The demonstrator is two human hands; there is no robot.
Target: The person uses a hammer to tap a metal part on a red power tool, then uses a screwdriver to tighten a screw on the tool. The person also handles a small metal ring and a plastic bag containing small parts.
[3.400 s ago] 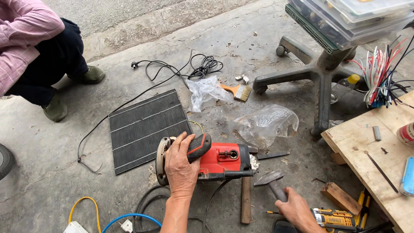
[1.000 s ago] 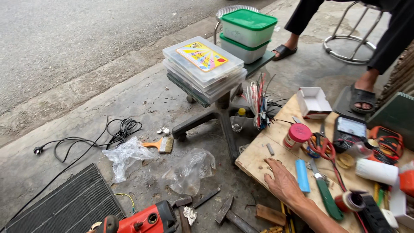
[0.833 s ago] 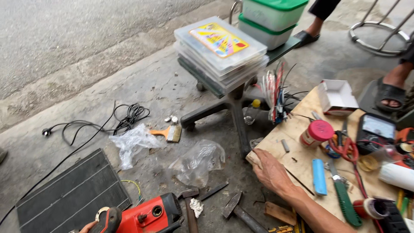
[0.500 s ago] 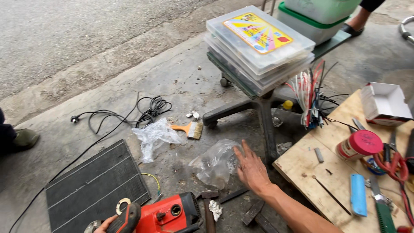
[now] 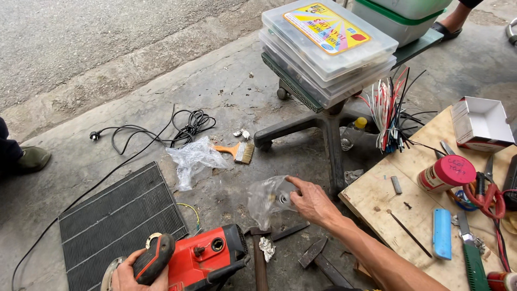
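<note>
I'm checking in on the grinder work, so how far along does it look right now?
Early stage. Done: tools lie spread on the concrete floor. In hand: the left hand grips the red angle grinder by its handle, and the right hand reaches into a clear plastic bag. Left: the black power cord lies unplugged.

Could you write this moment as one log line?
left hand: grips red saw handle | right hand: on clear bag | nearby: grille, brush
</note>
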